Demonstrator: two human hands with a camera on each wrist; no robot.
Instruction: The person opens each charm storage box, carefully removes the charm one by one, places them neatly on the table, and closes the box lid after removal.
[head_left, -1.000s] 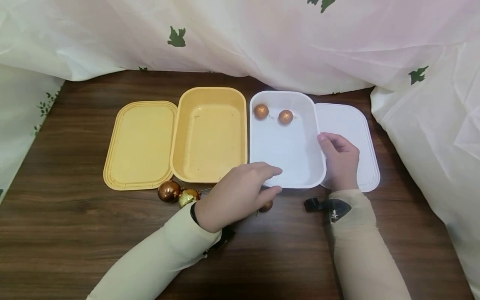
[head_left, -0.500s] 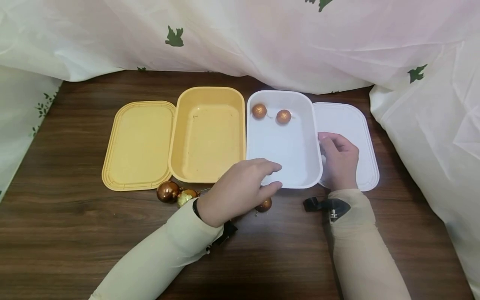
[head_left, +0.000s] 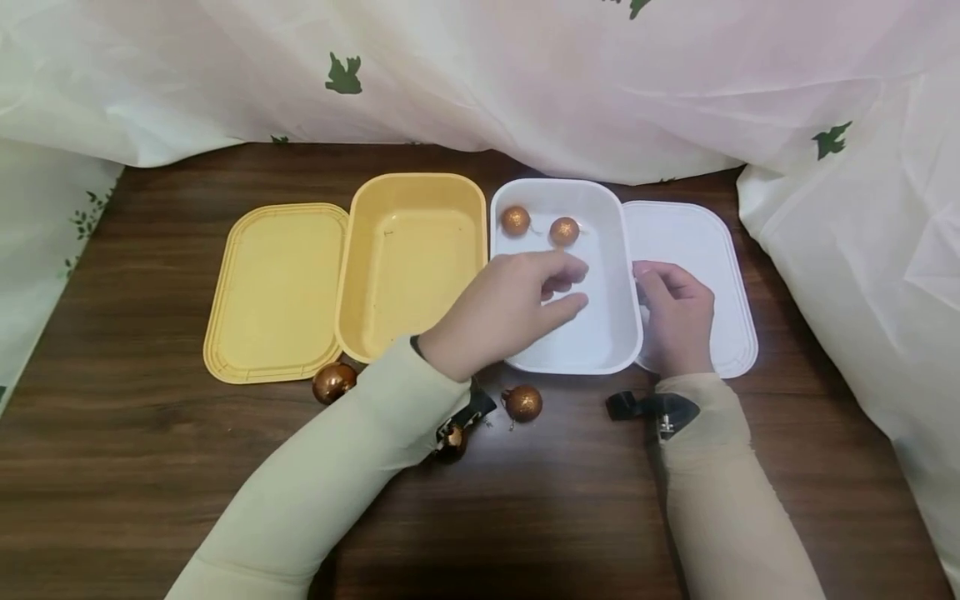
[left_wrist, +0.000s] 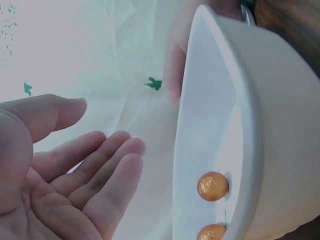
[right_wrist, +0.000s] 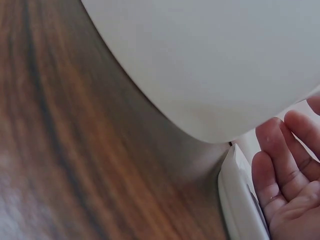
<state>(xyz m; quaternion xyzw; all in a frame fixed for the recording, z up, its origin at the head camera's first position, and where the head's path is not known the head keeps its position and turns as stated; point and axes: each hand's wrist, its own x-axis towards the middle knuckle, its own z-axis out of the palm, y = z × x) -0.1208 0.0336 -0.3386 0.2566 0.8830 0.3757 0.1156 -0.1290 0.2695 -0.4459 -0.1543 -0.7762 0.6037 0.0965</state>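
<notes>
Left hand (head_left: 517,300) is over the near-left part of the white rounded-rectangle plastic tub (head_left: 603,333), thumb and fingers spread fairly wide, holding nothing. Right hand (head_left: 678,321) is at the tub's right wall, outside, fingers bent; can't tell if thumb and fingertips pinch the rim. Inside the tub, at its far end, lie two glittery copper-orange round baubles (head_left: 564,232), side by side, apart. Just in front of the tub, another glittery copper bauble (head_left: 523,403) sits loose; left of that, a shiny copper ball (head_left: 452,443) is partly hidden by the left wrist gear. Right of the tub: flat white plastic lid (head_left: 720,267), partly behind the right hand. Left of it: yellow rounded-rectangle plastic tub (head_left: 412,267), then flat yellow plastic lid (head_left: 277,292), with a glossy brown-copper bauble (head_left: 333,382) at its near edge.
</notes>
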